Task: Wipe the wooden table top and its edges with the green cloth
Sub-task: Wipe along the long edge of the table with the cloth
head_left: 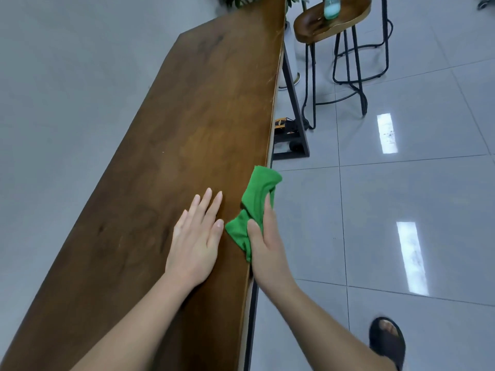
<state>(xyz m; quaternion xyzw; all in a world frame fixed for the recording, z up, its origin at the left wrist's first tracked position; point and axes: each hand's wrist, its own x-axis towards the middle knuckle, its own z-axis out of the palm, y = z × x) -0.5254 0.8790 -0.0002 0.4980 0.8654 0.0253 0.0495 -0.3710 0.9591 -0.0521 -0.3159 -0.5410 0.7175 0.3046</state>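
A long, narrow wooden table top (187,124) runs from the near left to the far centre. Its right edge (270,129) faces the tiled floor. The green cloth (257,202) is bunched and draped over that right edge, partly on top and partly hanging down the side. My right hand (265,245) grips the cloth against the edge, thumb on the table top and fingers down the side. My left hand (195,236) lies flat on the wood just left of the cloth, fingers straight and spread.
A wooden bar stool (329,20) on black metal legs stands at the far right with a pale green bottle (331,8) on its seat. Black table legs (294,103) and a small yellow toy vehicle (281,127) sit under the table. My sandalled foot (388,341) is on the floor.
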